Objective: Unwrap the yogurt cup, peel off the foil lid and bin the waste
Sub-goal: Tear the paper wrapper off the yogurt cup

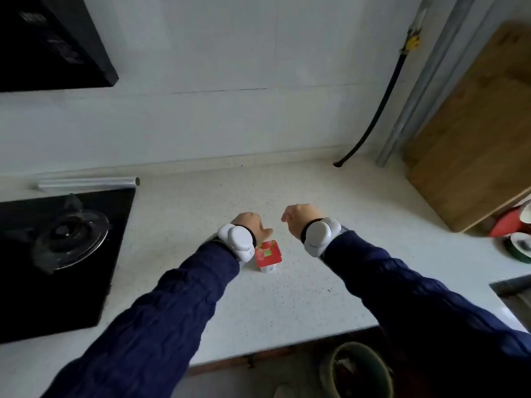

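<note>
A small white yogurt cup [268, 255] with a red square foil lid stands upright on the speckled white counter [287, 297]. My left hand [253, 224] hovers just behind and left of it, thumb pointing toward the cup, holding nothing. To the right of the cup my right hand [297, 215] floats above the counter, fingers loosely curled down and empty. Both wrists carry white trackers over dark blue sleeves. A green bin [359, 372] with some waste inside stands on the floor below the counter's front edge.
A black gas hob [57, 254] with a glass lid fills the left side, a foil roll [89, 183] behind it. A wooden cutting board [471, 133] leans at the right, with red and green bowls [514, 234] beside it. A sink corner [514, 291] shows at right.
</note>
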Motion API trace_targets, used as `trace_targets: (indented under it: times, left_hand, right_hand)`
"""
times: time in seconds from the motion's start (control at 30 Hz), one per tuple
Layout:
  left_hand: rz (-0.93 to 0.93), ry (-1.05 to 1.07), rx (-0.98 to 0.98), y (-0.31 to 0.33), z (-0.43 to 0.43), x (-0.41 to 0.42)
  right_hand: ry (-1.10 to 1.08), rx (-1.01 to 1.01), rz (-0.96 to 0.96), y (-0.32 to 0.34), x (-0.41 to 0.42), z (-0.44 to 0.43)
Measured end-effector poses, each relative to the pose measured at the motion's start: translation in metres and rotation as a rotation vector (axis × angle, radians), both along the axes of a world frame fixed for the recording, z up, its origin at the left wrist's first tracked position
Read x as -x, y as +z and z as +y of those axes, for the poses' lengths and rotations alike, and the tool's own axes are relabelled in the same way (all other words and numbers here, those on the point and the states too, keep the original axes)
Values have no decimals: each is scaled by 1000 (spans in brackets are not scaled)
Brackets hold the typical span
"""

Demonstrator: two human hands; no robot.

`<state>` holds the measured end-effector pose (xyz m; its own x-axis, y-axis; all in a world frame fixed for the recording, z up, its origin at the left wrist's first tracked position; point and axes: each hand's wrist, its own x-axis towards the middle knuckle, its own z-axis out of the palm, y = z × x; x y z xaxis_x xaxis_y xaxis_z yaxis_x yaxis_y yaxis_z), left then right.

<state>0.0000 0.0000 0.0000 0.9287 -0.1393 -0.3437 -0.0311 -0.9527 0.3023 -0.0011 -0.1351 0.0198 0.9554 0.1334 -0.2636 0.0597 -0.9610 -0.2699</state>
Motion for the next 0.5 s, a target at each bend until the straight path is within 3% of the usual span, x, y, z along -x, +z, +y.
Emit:
trace_targets:
  times: [0.13, 0.5]
  left_hand:
    - [8, 43, -121, -30, -13, 10]
    - [-16, 63, -169, -71, -33, 5]
  right_hand:
    - [-39, -31, 98, -21, 2, -4]
    - [-48, -35, 164, -53, -6, -15]
